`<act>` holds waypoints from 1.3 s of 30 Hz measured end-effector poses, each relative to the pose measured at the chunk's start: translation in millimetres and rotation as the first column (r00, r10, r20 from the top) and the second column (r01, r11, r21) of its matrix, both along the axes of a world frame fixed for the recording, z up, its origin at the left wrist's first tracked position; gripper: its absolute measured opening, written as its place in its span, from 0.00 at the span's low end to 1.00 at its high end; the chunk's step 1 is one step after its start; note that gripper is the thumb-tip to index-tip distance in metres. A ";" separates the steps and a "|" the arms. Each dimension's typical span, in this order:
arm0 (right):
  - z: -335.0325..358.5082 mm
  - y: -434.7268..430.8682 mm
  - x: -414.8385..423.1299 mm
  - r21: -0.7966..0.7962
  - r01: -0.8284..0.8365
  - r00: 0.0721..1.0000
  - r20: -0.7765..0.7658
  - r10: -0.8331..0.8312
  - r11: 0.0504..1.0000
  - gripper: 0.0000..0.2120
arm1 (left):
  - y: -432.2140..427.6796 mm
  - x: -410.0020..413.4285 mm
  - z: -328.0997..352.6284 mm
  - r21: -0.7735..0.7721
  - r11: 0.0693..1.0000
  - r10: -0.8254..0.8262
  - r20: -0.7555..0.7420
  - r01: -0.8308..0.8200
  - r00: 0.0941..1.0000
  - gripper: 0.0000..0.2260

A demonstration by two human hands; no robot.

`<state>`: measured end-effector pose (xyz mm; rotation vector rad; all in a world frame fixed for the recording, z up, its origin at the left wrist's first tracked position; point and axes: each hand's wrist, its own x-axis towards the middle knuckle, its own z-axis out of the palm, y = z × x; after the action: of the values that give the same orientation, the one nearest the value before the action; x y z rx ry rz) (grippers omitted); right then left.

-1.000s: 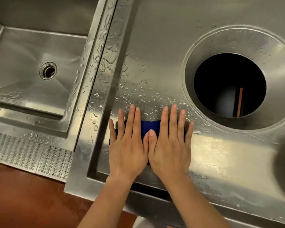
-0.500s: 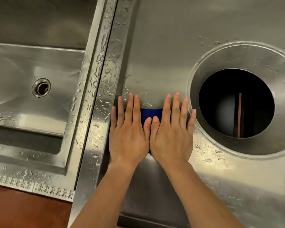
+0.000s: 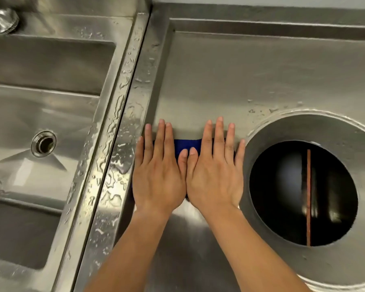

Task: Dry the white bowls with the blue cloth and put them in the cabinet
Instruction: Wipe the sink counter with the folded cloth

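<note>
Pressing flat, the left hand (image 3: 158,178) and right hand (image 3: 214,178) lay side by side, fingers straight, on the blue cloth (image 3: 187,144). Cloth sat on the steel counter (image 3: 219,81), between wet sink rim (image 3: 118,123) and round opening (image 3: 302,192).

Cloth (image 3: 187,143) mostly under left hand (image 3: 159,178), right hand (image 3: 215,178)

My left hand (image 3: 159,175) and right hand (image 3: 214,178) have pushed the blue cloth (image 3: 185,144) away from me over the steel counter (image 3: 219,81). 1 second ago they were near the front edge, with water drops just past my fingers. Now they sit next to the round hole (image 3: 303,129), my right little finger just beside its rim, and those drops are gone.
</note>
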<state>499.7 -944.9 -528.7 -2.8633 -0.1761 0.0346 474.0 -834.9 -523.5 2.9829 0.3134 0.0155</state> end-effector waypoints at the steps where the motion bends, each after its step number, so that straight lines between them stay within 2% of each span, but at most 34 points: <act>1: 0.0 0.4 8.7 0.000 0.000 1.000 0.003 0.000 1.000 0.31 | 0.3 9.2 -0.4 0.001 1.000 -0.005 0.005 0.005 1.000 0.31; 13: 1.0 5.0 119.0 0.034 0.079 0.997 0.006 -0.079 0.996 0.30 | 7.7 128.0 -4.6 0.018 0.998 -0.069 0.060 0.068 0.996 0.31; 22: 1.5 4.9 142.7 0.078 0.072 0.997 -0.010 -0.071 0.994 0.30 | 8.4 153.2 -3.6 0.048 0.996 -0.080 0.031 0.079 0.996 0.32; 29: 6.0 -40.6 140.8 0.058 0.021 0.999 -0.046 -0.018 0.998 0.30 | -38.8 145.3 2.7 -0.025 0.998 -0.061 -0.010 0.061 0.998 0.32; 39: 5.1 -126.0 184.3 0.051 0.070 0.997 -0.035 -0.068 0.996 0.30 | -120.9 196.9 0.6 -0.056 0.992 -0.114 0.013 0.115 0.993 0.33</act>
<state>683.9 -1070.9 -523.6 -2.8122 -0.0704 0.0635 671.0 -955.8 -522.9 2.9383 0.1383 0.0082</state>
